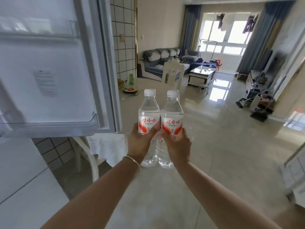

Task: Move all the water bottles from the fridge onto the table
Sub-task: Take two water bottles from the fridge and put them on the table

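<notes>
Head view: your left hand (140, 142) gripped one water bottle (149, 119) round its lower label, and your right hand (177, 146) gripped a second water bottle (172, 121) the same way. You held both upright, side by side and touching, out in front of you above the floor. A bracelet (134, 162) sat on your left wrist. To the left the fridge door (54, 71) stood open. Beyond the bottles lay the table (148, 85), with a white chair (172, 75) at its far side.

Two clear, white-capped water bottles (160, 123) with red-white labels stand upright, side by side, touching.
</notes>
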`<state>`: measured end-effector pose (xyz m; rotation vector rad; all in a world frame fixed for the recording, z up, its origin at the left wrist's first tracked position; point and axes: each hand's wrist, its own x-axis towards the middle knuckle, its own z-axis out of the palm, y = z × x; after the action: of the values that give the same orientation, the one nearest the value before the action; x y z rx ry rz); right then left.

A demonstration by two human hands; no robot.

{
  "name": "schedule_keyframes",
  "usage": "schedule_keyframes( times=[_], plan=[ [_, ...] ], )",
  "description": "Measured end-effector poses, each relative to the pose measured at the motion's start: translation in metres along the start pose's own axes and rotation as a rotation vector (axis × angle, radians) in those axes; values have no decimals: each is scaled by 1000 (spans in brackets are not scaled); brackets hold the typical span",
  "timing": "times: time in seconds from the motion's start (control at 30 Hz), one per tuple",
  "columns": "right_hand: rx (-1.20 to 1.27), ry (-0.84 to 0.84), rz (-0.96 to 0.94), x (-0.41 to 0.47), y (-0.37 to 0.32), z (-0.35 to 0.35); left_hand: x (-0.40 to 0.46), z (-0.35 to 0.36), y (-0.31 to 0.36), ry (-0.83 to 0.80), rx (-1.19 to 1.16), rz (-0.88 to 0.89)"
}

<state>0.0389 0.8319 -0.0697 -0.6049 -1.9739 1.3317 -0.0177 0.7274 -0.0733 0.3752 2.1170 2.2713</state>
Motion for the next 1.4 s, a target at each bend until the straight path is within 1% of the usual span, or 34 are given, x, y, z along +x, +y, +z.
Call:
schedule_keyframes(
  times=[0.13, 0.3, 0.6, 0.8, 0.9, 1.03, 1.1, 1.17, 1.3, 1.4],
  plan=[
    [2, -5, 17, 52, 27, -7, 34, 41, -14, -10, -8, -31],
    [39, -32, 17, 131, 52, 21, 114, 72, -36, -5, 17, -29],
    [39, -78, 0, 314, 72, 125, 306, 97, -55, 49, 0, -26],
    [75, -147, 14, 406, 80, 196, 408, 99, -76, 212, -15, -43],
    [114, -240, 23, 447, 87, 244, 461, 89, -101, 313, 20, -79],
    [149, -427, 7, 510, 97, 321, 534, 67, -137, 481, 61, -91],
    [151, -493, -20, 528, 98, 346, 558, 55, -144, 519, 100, -76],
    [142, -593, -36, 553, 98, 386, 589, 40, -150, 596, 131, -86],
    [159, -786, -60, 584, 85, 466, 640, -7, -154, 705, 201, -69],
    [164, -875, -71, 584, 77, 519, 656, -51, -162, 797, 247, -95]
  ],
)
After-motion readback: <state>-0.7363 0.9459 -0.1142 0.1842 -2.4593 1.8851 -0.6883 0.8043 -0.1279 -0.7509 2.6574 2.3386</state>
